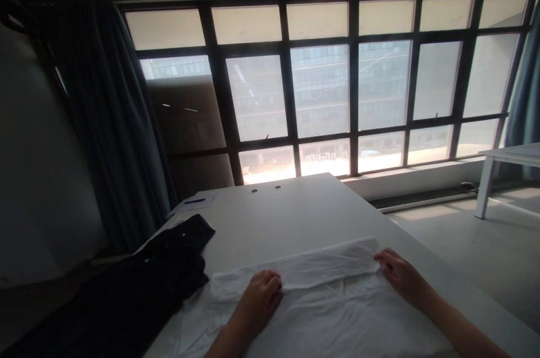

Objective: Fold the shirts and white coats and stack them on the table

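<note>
A white cloth (337,310), which looks like a garment, lies spread over the near part of the table, with its far edge turned back in a long folded strip (324,262). My left hand (262,297) rests on this strip left of its middle, fingers curled together on the fabric. At the strip's right end, my right hand (396,272) pinches the corner between thumb and fingers. Some creases run across the cloth between both hands. To the left, a dark garment (169,268) with small light buttons lies bunched and hangs past the table's left edge.
The white table (270,214) reaches toward the windows and has two round holes near its far end. A blue pen (194,201) lies on paper (206,204) at the far left. Another white table (487,186) stands at right; a dark curtain (122,121) hangs left.
</note>
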A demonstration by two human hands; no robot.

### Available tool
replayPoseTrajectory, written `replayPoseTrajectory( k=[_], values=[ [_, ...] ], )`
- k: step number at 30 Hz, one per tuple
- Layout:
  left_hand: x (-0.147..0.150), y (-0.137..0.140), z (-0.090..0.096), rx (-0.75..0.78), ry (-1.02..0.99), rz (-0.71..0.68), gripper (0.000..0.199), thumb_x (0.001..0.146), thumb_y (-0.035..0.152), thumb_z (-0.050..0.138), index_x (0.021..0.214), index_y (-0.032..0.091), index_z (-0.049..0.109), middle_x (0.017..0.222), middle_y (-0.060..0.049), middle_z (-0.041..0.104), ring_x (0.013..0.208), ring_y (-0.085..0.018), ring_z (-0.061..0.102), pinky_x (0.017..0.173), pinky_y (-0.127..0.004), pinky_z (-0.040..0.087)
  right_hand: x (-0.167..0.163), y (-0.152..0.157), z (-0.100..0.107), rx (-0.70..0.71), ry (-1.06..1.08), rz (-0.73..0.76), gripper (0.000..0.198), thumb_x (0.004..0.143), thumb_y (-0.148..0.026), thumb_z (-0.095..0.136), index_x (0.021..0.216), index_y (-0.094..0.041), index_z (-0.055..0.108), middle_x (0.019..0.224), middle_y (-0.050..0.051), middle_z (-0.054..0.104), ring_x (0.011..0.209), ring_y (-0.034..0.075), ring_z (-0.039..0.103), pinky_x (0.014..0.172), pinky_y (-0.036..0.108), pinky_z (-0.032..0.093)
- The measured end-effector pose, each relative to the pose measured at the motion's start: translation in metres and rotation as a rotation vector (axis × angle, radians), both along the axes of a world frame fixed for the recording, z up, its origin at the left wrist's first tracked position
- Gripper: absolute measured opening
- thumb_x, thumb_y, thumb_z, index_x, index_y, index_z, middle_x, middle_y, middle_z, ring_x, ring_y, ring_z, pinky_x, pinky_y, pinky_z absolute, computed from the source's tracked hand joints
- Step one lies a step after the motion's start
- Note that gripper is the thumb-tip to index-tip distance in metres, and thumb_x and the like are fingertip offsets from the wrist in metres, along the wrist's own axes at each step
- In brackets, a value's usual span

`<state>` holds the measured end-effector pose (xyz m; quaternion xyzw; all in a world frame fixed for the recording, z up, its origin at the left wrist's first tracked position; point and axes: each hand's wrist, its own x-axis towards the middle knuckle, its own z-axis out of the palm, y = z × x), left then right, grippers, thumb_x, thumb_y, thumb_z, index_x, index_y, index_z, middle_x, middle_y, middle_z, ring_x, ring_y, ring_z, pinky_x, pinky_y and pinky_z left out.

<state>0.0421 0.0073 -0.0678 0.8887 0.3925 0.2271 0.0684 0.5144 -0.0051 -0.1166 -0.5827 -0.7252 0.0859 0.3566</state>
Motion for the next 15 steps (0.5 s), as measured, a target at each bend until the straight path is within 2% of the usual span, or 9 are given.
replayPoseTrajectory(
  k=[3, 8, 15],
  values=[
    [0.0, -0.001, 0.005, 0.004, -0.005, -0.023, 0.011, 0.094, 0.019, 0.052, 0.098, 0.025, 0.061, 0.113, -0.007, 0.068, 0.107, -0.023, 0.062, 0.099, -0.039, 0.048, 0.001, 0.003, -0.003, 0.068, 0.073, -0.071, 0.028, 0.093, -0.037, 0.044, 0.105, -0.023, 0.065, 0.104, 0.012, 0.069, 0.091, 0.026, 0.066, 0.085, 0.039, 0.054],
    [0.002, -0.005, 0.011, 0.021, -0.023, -0.079, 0.016, 0.094, 0.015, 0.049, 0.099, 0.026, 0.06, 0.121, -0.007, 0.067, 0.117, -0.023, 0.06, 0.106, -0.04, 0.046, 0.006, 0.007, -0.007, 0.147, 0.072, -0.148, 0.028, 0.083, -0.025, 0.044, 0.102, -0.021, 0.065, 0.099, 0.009, 0.068, 0.094, 0.025, 0.065, 0.087, 0.039, 0.053],
    [0.004, -0.007, 0.012, -0.031, 0.072, -0.093, 0.02, 0.087, 0.011, 0.05, 0.098, 0.025, 0.06, 0.141, -0.005, 0.059, 0.137, -0.024, 0.049, 0.122, -0.047, 0.03, 0.005, 0.005, -0.01, -0.005, -0.053, -0.069, 0.022, 0.082, -0.021, 0.042, 0.084, -0.023, 0.063, 0.094, 0.007, 0.064, 0.087, 0.022, 0.063, 0.085, 0.034, 0.049]
  ],
)
